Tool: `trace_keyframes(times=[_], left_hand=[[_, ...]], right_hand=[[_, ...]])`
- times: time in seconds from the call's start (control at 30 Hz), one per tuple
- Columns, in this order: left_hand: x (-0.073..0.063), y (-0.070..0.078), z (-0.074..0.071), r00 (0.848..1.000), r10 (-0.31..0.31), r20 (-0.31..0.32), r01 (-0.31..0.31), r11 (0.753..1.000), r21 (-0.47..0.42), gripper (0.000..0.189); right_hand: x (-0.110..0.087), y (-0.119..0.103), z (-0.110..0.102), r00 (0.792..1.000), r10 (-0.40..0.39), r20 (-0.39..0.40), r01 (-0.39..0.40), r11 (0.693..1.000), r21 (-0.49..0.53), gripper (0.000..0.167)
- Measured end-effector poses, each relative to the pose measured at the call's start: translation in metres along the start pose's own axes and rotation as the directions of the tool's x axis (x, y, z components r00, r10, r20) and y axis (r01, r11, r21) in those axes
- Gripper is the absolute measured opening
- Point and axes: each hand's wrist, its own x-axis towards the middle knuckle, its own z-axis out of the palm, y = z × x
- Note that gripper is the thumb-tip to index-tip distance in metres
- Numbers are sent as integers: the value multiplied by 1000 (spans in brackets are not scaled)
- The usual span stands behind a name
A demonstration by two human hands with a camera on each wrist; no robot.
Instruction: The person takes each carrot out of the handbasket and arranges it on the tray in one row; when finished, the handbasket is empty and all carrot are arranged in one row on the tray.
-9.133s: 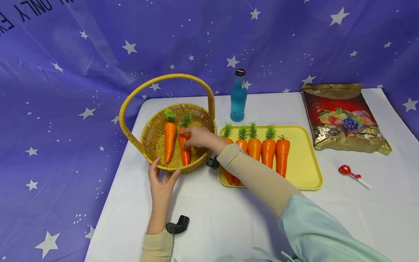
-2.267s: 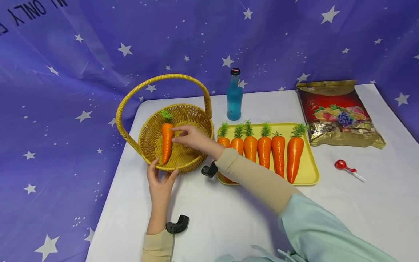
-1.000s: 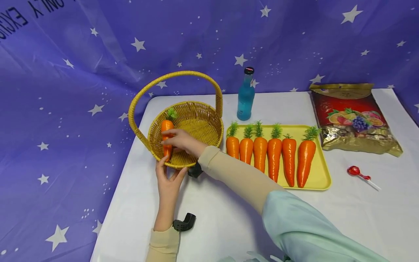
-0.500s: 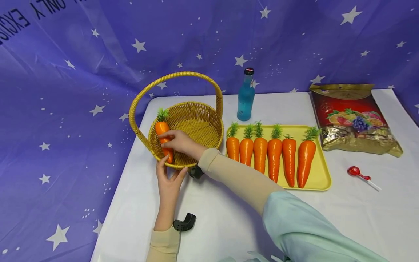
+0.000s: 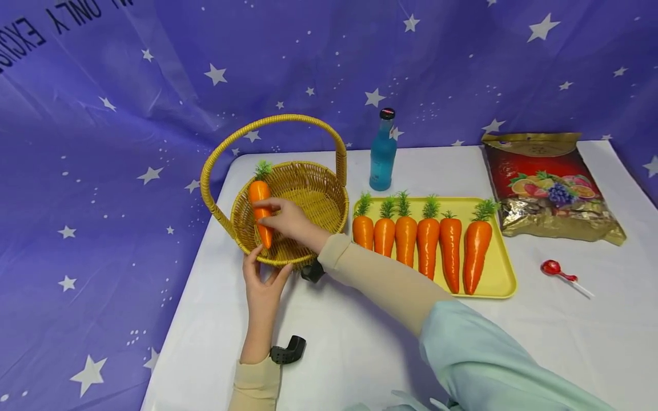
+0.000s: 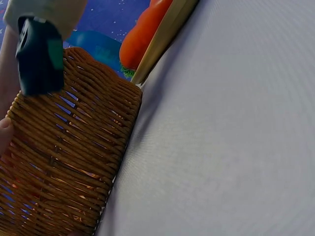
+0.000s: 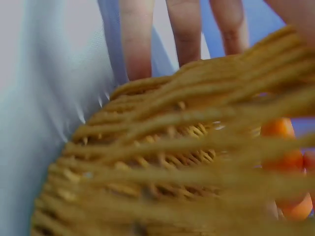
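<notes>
In the head view, a yellow wicker basket (image 5: pixel 321 208) with a tall handle stands on the left of the table. My left hand (image 5: pixel 263 294) grips its near rim. Inside the basket, my right hand (image 5: pixel 289 220) pinches an orange carrot (image 5: pixel 260 193) with a green tuft at its far end. The carrot's tip points toward me, near my left fingers. Several more carrots (image 5: pixel 428 240) lie side by side on a yellow tray (image 5: pixel 498 279) to the right, partly hidden by my right sleeve. The left wrist view shows the woven basket side (image 6: pixel 74 147) close up.
Behind the tray stands a blue bottle (image 5: pixel 383 154). A red and gold candy bag (image 5: pixel 550 188) lies at the back right, with a red lollipop (image 5: pixel 555 269) in front of it. A starry purple cloth (image 5: pixel 437 57) hangs behind the white table.
The other carrot in the basket was moved onto the tray's right side. My right hand then took hold of the remaining one, tilted it left and has shifted it slightly up and right.
</notes>
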Motion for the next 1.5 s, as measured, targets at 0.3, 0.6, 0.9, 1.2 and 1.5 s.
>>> trace_keyframes(times=[0.3, 0.6, 0.9, 1.2, 1.5], left_hand=[[0, -1, 0, 1000, -30, -8, 30, 999, 25, 72], [4, -28, -3, 1000, -18, -21, 18, 1000, 3, 71], [5, -30, -2, 1000, -13, -25, 13, 1000, -15, 71], [3, -30, -1, 999, -42, -21, 41, 998, -48, 72], [5, -28, -1, 999, -48, -4, 48, 996, -74, 72]], right_hand=[[-29, -10, -41, 993, -118, 27, 115, 989, 97, 40], [-90, -13, -92, 987, -162, 20, 158, 980, 118, 40], [-171, 7, -155, 987, -106, -123, 115, 991, 71, 44], [-250, 46, -217, 906, -77, -415, 90, 996, 12, 42], [-302, 81, -258, 767, -47, -640, -95, 978, -185, 45]])
